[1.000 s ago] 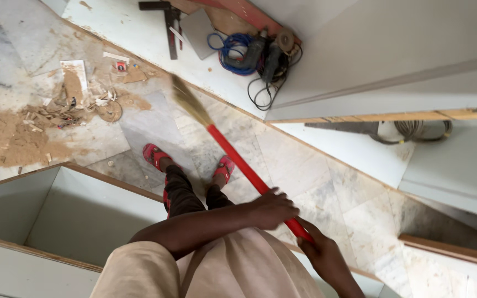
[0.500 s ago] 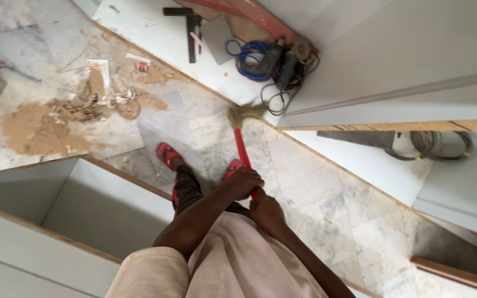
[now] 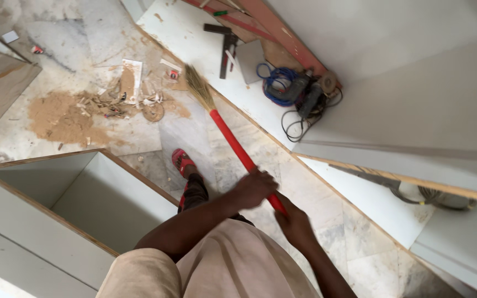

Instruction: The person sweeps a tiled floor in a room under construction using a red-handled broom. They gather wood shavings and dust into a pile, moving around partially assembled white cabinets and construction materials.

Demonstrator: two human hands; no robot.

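Marble floor point(image 3: 316, 182) lies strewn with a sawdust pile point(image 3: 64, 116) beside white cabinet panels. Both hands wrap around the red broom handle point(image 3: 238, 146): left hand point(image 3: 255, 187) higher, right hand point(image 3: 293, 223) lower. Its straw bristles point(image 3: 199, 88) touch the floor near the sawdust.

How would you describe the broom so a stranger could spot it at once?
On the marble floor, beside the long white board, a thin stick runs from both hands, left hand and right hand, toward the sawdust pile. That is the broom: the only bright red handle with straw bristles.
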